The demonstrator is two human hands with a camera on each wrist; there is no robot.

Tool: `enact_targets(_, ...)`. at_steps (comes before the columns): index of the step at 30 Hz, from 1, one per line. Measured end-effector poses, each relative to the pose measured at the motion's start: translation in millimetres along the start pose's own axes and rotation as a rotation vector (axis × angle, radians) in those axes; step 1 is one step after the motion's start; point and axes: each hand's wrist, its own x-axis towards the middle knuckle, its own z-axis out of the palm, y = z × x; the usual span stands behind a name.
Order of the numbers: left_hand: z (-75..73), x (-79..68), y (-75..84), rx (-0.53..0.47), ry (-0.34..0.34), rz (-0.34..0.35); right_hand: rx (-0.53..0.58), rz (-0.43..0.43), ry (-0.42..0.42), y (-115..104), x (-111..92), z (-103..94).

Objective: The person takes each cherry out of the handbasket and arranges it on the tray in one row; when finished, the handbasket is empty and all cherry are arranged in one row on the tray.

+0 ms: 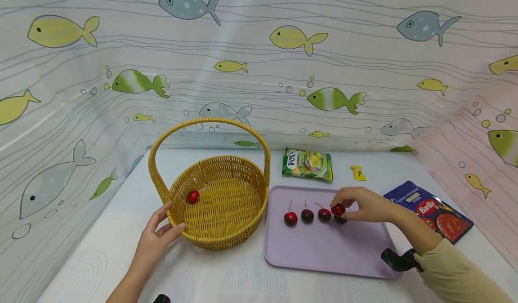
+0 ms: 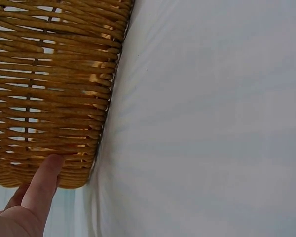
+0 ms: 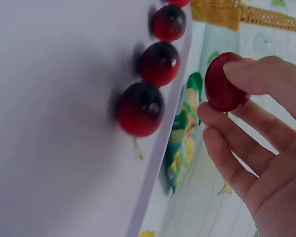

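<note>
My right hand (image 1: 362, 205) pinches a dark red cherry (image 3: 222, 84) between thumb and fingers, raised over the lilac tray (image 1: 323, 258). Under and beside it, several red-black cherries (image 1: 290, 218) sit in a row on the tray, most with their stems showing. My left hand (image 1: 155, 233) rests its spread fingers against the near left side of a round wicker basket (image 1: 226, 240) with a tall arched handle. In the left wrist view one fingertip (image 2: 54, 163) lies on the woven wall. A single red cherry (image 1: 193, 197) lies inside the basket at its left.
Behind the tray lies a green Fox's candy bag (image 1: 307, 164), with a small yellow wrapped candy (image 1: 358, 173) to its right. A dark blue Barilla packet (image 1: 430, 211) lies right of the tray, partly behind my right arm. A fish-patterned curtain (image 1: 259, 78) surrounds the white table.
</note>
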Motion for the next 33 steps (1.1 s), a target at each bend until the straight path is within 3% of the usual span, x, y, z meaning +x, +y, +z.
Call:
enact_targets(12, 1.1, -0.3, 2.3, 0.001, 0.003, 0.015, -0.089, 0.077, 0.044, 20, -30, -2.8)
enact_targets(17, 0.9, -0.5, 2.7, 0.001, 0.006, 0.016, -0.118, 0.138, 0.011, 27, -40, -1.6)
enact_targets(33, 0.2, -0.1, 4.0, 0.002, 0.01, 0.019, -0.097, 0.181, -0.06, 37, -39, 5.0)
